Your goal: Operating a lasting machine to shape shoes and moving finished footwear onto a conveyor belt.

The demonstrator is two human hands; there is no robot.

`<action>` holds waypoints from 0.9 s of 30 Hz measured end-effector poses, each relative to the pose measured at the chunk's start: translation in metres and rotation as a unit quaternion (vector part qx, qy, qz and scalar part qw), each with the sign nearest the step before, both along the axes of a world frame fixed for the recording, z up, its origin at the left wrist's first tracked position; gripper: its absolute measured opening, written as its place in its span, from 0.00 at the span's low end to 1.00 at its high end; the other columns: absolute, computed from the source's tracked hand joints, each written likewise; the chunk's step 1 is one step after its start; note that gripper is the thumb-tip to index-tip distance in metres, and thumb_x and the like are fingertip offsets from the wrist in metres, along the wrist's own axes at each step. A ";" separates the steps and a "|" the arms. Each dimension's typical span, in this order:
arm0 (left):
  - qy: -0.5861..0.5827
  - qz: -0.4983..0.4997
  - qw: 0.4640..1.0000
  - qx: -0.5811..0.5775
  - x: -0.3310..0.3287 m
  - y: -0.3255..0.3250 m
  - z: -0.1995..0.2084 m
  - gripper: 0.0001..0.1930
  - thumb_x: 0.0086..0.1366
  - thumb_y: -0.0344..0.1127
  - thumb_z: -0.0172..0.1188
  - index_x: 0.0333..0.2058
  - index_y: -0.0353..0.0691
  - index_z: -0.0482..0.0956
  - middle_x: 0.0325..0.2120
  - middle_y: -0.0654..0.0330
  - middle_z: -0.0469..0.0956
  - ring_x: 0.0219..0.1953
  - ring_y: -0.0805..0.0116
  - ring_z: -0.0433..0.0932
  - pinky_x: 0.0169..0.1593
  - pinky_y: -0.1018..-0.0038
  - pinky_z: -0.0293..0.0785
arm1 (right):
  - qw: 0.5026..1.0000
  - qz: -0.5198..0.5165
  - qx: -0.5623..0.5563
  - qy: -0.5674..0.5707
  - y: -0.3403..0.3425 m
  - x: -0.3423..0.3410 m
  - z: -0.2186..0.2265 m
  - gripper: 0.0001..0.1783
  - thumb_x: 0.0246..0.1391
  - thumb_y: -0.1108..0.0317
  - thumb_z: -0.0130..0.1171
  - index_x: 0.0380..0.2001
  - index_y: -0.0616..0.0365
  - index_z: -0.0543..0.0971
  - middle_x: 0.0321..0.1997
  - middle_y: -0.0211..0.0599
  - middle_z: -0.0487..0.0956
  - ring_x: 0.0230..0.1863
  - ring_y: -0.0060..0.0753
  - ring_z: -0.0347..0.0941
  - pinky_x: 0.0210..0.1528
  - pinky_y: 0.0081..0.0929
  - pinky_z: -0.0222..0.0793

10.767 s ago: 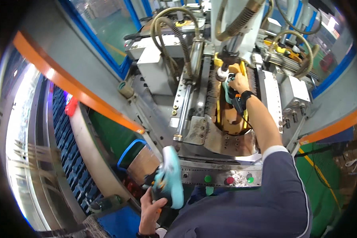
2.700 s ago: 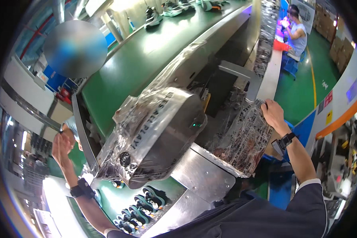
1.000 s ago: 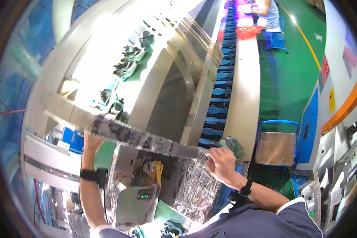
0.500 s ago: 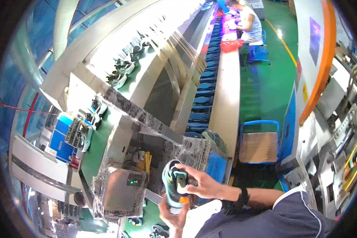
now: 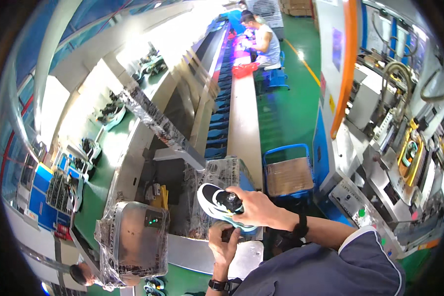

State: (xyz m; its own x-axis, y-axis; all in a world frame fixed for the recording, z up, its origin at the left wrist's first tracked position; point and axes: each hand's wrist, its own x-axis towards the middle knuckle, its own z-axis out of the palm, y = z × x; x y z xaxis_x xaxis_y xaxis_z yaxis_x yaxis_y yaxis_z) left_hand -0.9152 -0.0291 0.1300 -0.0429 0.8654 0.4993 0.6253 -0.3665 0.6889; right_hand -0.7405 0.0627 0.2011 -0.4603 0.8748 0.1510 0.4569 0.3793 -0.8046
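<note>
A sneaker with a white sole, a dark upper and pale teal parts is held between my two hands, tilted in front of the plastic-wrapped machine. My right hand grips it from the right, its fingers over the collar. Something black and shiny shows at the shoe opening; I cannot make out its kind. From below, my left hand is closed on the lower end, thumb and fingers pressed to it. The fingers partly hide that end.
A wrapped control box with green lights stands at left, beside a green conveyor carrying several shoes. Ahead runs a long line with dark slats. A blue-framed cart and machinery are at right. Another person sits farther off.
My view has swung right. The sneaker has been turned, now showing its white sole edge and dark upper. The green shoe earlier on the wrapped machine no longer shows there.
</note>
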 end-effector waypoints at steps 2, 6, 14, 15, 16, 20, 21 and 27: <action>-0.071 0.026 0.995 -0.069 0.007 -0.001 0.001 0.13 0.55 0.31 0.69 0.37 0.35 0.76 0.36 0.54 0.77 0.38 0.61 0.76 0.45 0.67 0.71 | 0.999 -0.034 -0.006 0.013 -0.004 0.013 -0.016 0.40 0.40 0.65 0.68 0.58 0.53 0.64 0.39 0.53 0.80 0.41 0.55 0.79 0.44 0.44 0.75; -0.317 -0.004 0.941 -0.115 0.051 0.002 0.006 0.17 0.60 0.27 0.64 0.45 0.32 0.70 0.40 0.59 0.73 0.43 0.71 0.71 0.50 0.72 0.68 | 0.965 -0.104 -0.083 0.224 -0.032 0.066 -0.035 0.36 0.39 0.69 0.69 0.55 0.58 0.70 0.44 0.45 0.80 0.48 0.38 0.77 0.53 0.31 0.71; -0.255 -0.335 0.899 -0.119 0.309 0.007 0.054 0.35 0.65 0.33 0.56 0.65 0.26 0.50 0.63 0.47 0.58 0.64 0.57 0.60 0.66 0.65 0.54 | 0.807 -0.387 -0.016 0.446 -0.131 0.269 -0.037 0.34 0.40 0.73 0.65 0.56 0.58 0.70 0.49 0.34 0.75 0.51 0.26 0.70 0.56 0.24 0.66; -0.249 -0.408 0.867 -0.144 0.349 0.001 0.060 0.35 0.65 0.33 0.55 0.65 0.24 0.51 0.64 0.47 0.56 0.65 0.58 0.59 0.67 0.66 0.52 | 0.786 -0.436 0.005 0.438 -0.144 0.302 -0.042 0.34 0.40 0.73 0.66 0.55 0.57 0.70 0.49 0.34 0.75 0.50 0.27 0.71 0.54 0.24 0.67; -0.222 -0.476 0.833 -0.174 0.382 -0.004 0.062 0.36 0.65 0.33 0.56 0.66 0.25 0.50 0.65 0.46 0.56 0.66 0.58 0.58 0.67 0.67 0.52 | 0.754 -0.487 0.028 0.440 -0.167 0.334 -0.044 0.34 0.39 0.73 0.66 0.55 0.57 0.71 0.48 0.34 0.75 0.48 0.27 0.71 0.54 0.24 0.68; -0.202 -0.559 0.711 -0.377 0.509 0.004 0.031 0.32 0.69 0.40 0.53 0.65 0.28 0.55 0.63 0.51 0.61 0.64 0.61 0.61 0.65 0.68 0.56 | 0.659 -0.614 0.060 0.431 -0.250 0.443 -0.040 0.32 0.38 0.75 0.67 0.52 0.63 0.72 0.43 0.34 0.78 0.45 0.25 0.73 0.50 0.23 0.70; -0.235 -0.558 0.662 -0.443 0.545 -0.001 0.032 0.31 0.70 0.43 0.53 0.64 0.28 0.58 0.62 0.52 0.64 0.63 0.63 0.64 0.64 0.69 0.59 | 0.644 -0.639 0.096 0.410 -0.267 0.467 -0.053 0.32 0.38 0.76 0.67 0.51 0.64 0.72 0.43 0.34 0.78 0.44 0.24 0.73 0.49 0.23 0.70; 0.026 -0.527 0.784 -0.326 0.774 0.056 -0.065 0.36 0.60 0.52 0.64 0.56 0.26 0.68 0.52 0.46 0.74 0.53 0.61 0.74 0.55 0.68 0.69 | 0.528 -0.753 0.150 0.363 -0.344 0.529 -0.059 0.32 0.41 0.76 0.62 0.54 0.64 0.69 0.48 0.36 0.76 0.46 0.25 0.73 0.50 0.23 0.70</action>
